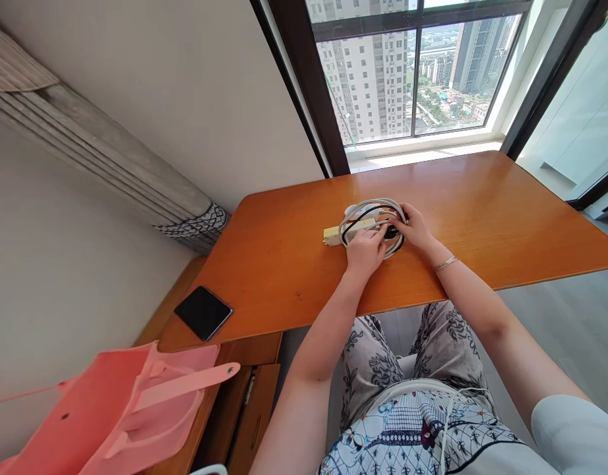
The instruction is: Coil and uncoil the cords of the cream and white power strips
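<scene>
A loosely coiled bundle of grey-white and black cables [378,202] rests on the orange-brown wooden table [294,264]. A pale yellow and white block, like a power strip [334,235], lies partly under the coil and sticks out to its left. My left hand [366,251] is on the near side of the bundle, its fingers closed on the cables. My right hand [413,227] is at the coil's right edge, thumb and fingers pinched on the cables beside a small black piece [391,231]. The fingers partly hide what lies between the two hands.
A black tablet [204,313] lies at the table's left corner. A pink bag or folder [150,402] stands at the lower left, near wooden drawers [254,415]. The window [413,79] is beyond the table's far edge, and a gathered curtain [136,178] hangs at the left.
</scene>
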The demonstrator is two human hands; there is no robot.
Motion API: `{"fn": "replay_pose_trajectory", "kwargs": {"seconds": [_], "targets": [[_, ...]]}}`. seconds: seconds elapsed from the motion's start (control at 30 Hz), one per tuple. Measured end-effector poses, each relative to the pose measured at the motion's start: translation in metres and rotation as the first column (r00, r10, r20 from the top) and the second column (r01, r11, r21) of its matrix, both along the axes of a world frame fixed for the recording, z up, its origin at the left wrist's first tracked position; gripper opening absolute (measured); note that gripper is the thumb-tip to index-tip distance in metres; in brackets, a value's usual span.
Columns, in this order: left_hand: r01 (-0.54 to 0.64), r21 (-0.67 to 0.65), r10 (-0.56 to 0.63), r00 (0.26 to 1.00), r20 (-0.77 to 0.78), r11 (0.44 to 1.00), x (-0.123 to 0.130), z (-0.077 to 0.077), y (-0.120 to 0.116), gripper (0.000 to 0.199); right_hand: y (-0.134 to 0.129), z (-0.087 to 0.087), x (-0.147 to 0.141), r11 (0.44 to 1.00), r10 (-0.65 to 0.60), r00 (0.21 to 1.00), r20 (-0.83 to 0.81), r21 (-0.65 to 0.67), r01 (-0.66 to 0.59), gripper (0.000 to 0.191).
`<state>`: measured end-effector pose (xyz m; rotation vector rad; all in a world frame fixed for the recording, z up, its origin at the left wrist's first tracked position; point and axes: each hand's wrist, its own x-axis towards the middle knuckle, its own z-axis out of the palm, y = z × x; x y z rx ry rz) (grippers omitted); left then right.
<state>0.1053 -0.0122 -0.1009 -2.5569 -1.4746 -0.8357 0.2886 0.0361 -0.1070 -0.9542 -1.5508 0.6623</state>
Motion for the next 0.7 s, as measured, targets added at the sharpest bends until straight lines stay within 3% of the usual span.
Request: {"fn": "replay_pose_trajectory", "kwargs": {"seconds": [0.27,0.7], "targets": [[-0.023,-0.009,0.023,1.0,0.018,1.0,0.0004,-0.002,-0.0016,0.044,-0.0052,-0.0004,-0.0026,0.997,-0.05,0.998,-0.028,0.063,0.052,0.039],[-0.011,-0.016,0.01,0.999,-0.047,1.0,0.0008,0.0,-0.0052,0.046,-0.0079,0.0017,-0.0054,0.992,-0.124,0.982,-0.144,-0.035,0.12,0.041]]}}
